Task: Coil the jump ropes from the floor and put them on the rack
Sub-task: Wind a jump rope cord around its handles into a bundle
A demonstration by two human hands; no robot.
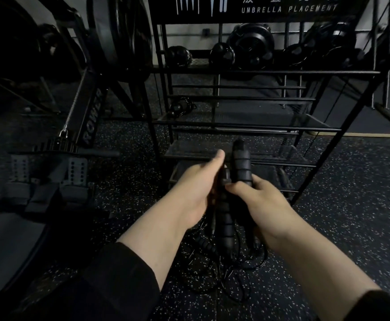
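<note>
Both my hands hold black jump rope handles in front of the black metal rack [247,125]. My left hand [196,188] grips one ribbed foam handle [226,228] that points down toward the floor. My right hand [256,200] grips the other handle [241,163], which sticks up between the two hands. The thin black cord [242,272] hangs below them and lies in loose tangled loops on the speckled floor. Another coiled rope [180,107] lies on a rack shelf at the left.
A rowing machine [89,121] with foot straps stands to the left. Weight plates [249,45] lean behind the rack under an "umbrella placement" sign. The rack's slanted leg [335,140] runs down on the right. Speckled rubber floor [351,205] spreads to the right.
</note>
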